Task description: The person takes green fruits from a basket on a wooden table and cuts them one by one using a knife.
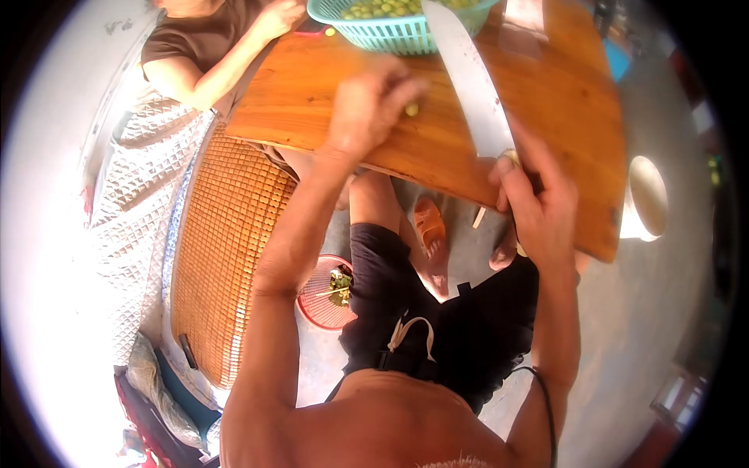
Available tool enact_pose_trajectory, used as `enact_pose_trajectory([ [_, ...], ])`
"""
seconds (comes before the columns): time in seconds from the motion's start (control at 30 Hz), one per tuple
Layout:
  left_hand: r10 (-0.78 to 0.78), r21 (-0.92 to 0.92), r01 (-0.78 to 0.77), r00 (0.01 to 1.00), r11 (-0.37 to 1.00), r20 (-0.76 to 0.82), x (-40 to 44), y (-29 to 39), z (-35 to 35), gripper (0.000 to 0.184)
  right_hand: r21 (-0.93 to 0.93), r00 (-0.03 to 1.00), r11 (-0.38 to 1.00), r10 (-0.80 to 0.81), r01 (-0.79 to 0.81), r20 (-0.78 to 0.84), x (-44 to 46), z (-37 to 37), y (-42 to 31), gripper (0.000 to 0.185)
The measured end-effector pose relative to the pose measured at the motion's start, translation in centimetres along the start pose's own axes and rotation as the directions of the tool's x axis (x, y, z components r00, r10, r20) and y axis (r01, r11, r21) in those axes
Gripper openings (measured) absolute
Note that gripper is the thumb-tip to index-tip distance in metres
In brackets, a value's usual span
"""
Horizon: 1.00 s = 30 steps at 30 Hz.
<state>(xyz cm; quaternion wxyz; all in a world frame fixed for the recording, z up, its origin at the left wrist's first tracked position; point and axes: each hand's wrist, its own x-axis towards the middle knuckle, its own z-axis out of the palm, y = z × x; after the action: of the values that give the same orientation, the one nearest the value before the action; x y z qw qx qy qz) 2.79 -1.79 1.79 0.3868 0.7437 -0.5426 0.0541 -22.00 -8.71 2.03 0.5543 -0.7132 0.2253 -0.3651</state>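
A large knife (472, 82) with a broad, spotted blade points up and away over the wooden table (312, 101). My right hand (538, 195) is wrapped round its handle near the table's front edge. Left of the blade, my left hand (370, 105) hovers over the tabletop, blurred by motion. A small green fruit (412, 110) shows just beside its fingertips; whether the fingers touch it cannot be made out. At the table's far side stands a turquoise basket (390, 35) holding several green fruits (382, 8), partly behind the blade tip.
A co-worker's arm (226, 74) rests near the table's left corner. A bamboo-mat seat (222, 249) is on the left. On the floor are a pink basket (316, 308) with scraps and a white bucket (646, 199). A clear plastic bag (524, 23) lies at the back.
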Motion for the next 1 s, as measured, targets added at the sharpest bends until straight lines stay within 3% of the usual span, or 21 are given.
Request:
enact_pose_trajectory([
  [0.03,-0.090,-0.052,0.088,0.996,0.995,-0.030,-0.3,-0.2,-0.8,0.023,-0.003,1.000,1.000,-0.026,0.026,0.003,-0.1,0.0,0.1,0.046],
  [0.13,-0.120,-0.119,0.120,0.993,0.986,0.003,-1.8,-2.2,-2.1,0.020,-0.017,0.998,0.998,-0.062,0.063,0.003,0.1,0.0,0.6,0.046],
  [0.17,-0.036,-0.119,0.041,0.998,0.992,0.043,-2.5,-2.7,-2.1,0.017,-0.022,0.997,0.997,-0.076,0.076,0.004,0.1,0.0,0.6,0.046],
  [0.3,-0.096,-0.028,0.102,0.984,0.994,0.149,-2.2,-0.5,-2.5,0.016,-0.036,0.996,0.997,0.069,-0.067,0.063,0.4,-0.3,-0.7,0.038],
  [0.33,-0.042,-0.011,0.044,0.986,0.999,0.161,-1.8,-0.9,-2.1,0.018,-0.080,0.986,0.988,0.138,-0.131,0.095,0.6,-0.5,-0.9,0.038],
  [0.4,0.020,-0.001,-0.020,0.986,1.000,0.166,-1.4,-1.1,-1.9,0.020,-0.100,0.992,0.991,0.099,-0.091,0.084,0.7,-0.3,-0.9,0.037],
  [0.5,-0.078,-0.067,0.095,0.973,0.993,0.218,-1.4,-1.0,-1.9,0.019,-0.147,0.995,0.988,0.051,-0.038,0.083,0.7,0.0,-0.5,0.041],
  [0.6,0.021,-0.078,-0.009,0.988,0.997,0.156,-1.8,-1.9,-1.3,0.018,-0.242,0.991,0.970,0.031,0.001,0.129,1.3,0.1,-0.5,0.044],
  [0.67,0.184,-0.027,-0.183,0.981,0.983,0.061,-1.8,-2.3,-0.9,0.018,-0.298,0.986,0.954,0.028,0.022,0.162,1.7,0.1,-1.1,0.044],
  [0.7,0.182,-0.029,-0.181,0.981,0.983,0.059,-1.8,-2.0,-0.9,0.018,-0.307,0.977,0.951,0.095,-0.031,0.193,1.9,0.1,-1.7,0.044],
  [0.77,0.004,-0.097,0.000,0.999,0.995,0.047,-2.1,-1.3,-0.8,0.017,-0.320,0.961,0.943,0.164,-0.087,0.224,2.3,0.2,-2.7,0.044],
  [0.8,0.000,-0.099,0.005,0.999,0.995,0.048,-2.1,-0.8,-1.0,0.017,-0.318,0.949,0.939,0.211,-0.130,0.236,2.4,0.2,-3.2,0.043],
  [0.87,-0.173,-0.059,0.180,0.979,0.982,0.109,-2.1,-0.1,-1.4,0.016,-0.318,0.933,0.932,0.260,-0.175,0.248,2.4,0.4,-3.3,0.043],
  [1.0,-0.084,-0.082,0.090,0.994,0.993,0.075,-2.1,-0.7,-1.1,0.016,-0.347,0.936,0.924,0.254,-0.159,0.245,2.4,0.5,-3.4,0.043],
])
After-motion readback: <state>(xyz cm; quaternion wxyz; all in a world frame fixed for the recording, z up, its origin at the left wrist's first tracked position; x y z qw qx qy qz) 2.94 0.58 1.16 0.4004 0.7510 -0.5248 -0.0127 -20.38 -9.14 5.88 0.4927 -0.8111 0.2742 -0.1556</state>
